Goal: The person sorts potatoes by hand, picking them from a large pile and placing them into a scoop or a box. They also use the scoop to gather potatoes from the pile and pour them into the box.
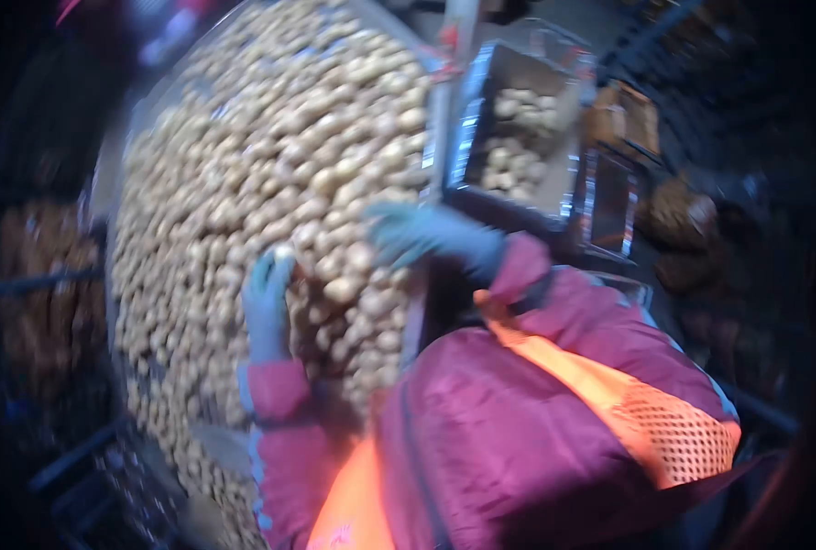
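Many round, pale objects that look like onions or potatoes [270, 156] cover a large table. My left hand [268, 298], in a blue-green glove, is over the near part of the pile, its fingers curled around a pale round piece at the fingertips. My right hand [431, 236], gloved the same way, reaches over the pile's right edge, fingers spread and blurred, with nothing visible in them. Both arms wear maroon sleeves.
A metal-edged bin [564, 192] with pale round pieces stands right of the table's raised rim [437, 137]. Beyond it are a brown box [626, 119] and sacks [678, 215]. An upright post rises at the top. Brown sacks [46, 284] lie at far left.
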A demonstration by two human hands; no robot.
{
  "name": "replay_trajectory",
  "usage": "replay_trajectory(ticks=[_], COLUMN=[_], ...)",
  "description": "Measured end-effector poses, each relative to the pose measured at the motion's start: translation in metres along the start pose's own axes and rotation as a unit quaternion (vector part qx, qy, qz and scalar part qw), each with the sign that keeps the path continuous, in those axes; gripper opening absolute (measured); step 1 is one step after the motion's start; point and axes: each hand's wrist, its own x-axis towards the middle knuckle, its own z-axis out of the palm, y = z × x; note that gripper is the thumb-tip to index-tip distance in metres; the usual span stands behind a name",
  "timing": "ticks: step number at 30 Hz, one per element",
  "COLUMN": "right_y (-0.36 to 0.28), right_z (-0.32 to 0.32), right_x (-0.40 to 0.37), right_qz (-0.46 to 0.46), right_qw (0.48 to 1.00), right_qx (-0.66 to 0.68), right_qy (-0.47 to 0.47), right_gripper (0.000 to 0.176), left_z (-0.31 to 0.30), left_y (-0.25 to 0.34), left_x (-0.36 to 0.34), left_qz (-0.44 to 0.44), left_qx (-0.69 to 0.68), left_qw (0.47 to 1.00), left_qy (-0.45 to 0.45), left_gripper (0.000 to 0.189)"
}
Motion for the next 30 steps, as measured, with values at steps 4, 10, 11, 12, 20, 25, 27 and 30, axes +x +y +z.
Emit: replay_trajectory(ticks=[4, 10, 11, 12, 20, 25, 27, 30], right_y=[0.032, 0.026, 0.024, 0.005, -0.041, -0.140, -0.154, -0.125], right_z=[0.046, 0.020, 0.012, 0.016, -0.088, -0.210, -0.249, -0.203], right_x=[0.021, -0.041, -0.060, -0.075, -0.178, -0.285, -0.292, -0.256], right_qz=[-0.042, 0.139, 0.070, 0.127, -0.051, -0.362, -0.346, -0.223], right_qw=[0.975, 0.967, 0.973, 0.963, 0.912, 0.823, 0.788, 0.827], right_qx=[-0.207, -0.160, -0.173, -0.142, 0.022, 0.051, 0.068, 0.041], right_qy=[-0.074, 0.142, 0.132, 0.189, 0.407, 0.435, 0.504, 0.515], right_gripper=[0.036, 0.028, 0.032, 0.029, 0.022, 0.036, 0.035, 0.035], left_z=[0.065, 0.057, 0.047, 0.042, -0.024, -0.014, -0.013, -0.007], left_y=[-0.003, -0.009, -0.017, -0.020, -0.122, -0.114, -0.116, -0.107], left_x=[-0.036, -0.043, -0.041, -0.040, -0.041, -0.048, -0.048, -0.052], left_qz=[0.045, 0.002, 0.059, 0.117, 0.103, 0.034, 0.033, 0.042], left_qx=[0.135, 0.148, 0.207, 0.261, 0.371, 0.406, 0.388, 0.367], left_qw=[0.985, 0.982, 0.974, 0.958, 0.919, 0.913, 0.921, 0.929], left_qy=[-0.095, -0.118, -0.073, -0.030, 0.081, 0.027, 0.032, 0.032], left_gripper=[0.030, 0.037, 0.038, 0.038, 0.057, 0.055, 0.055, 0.055])
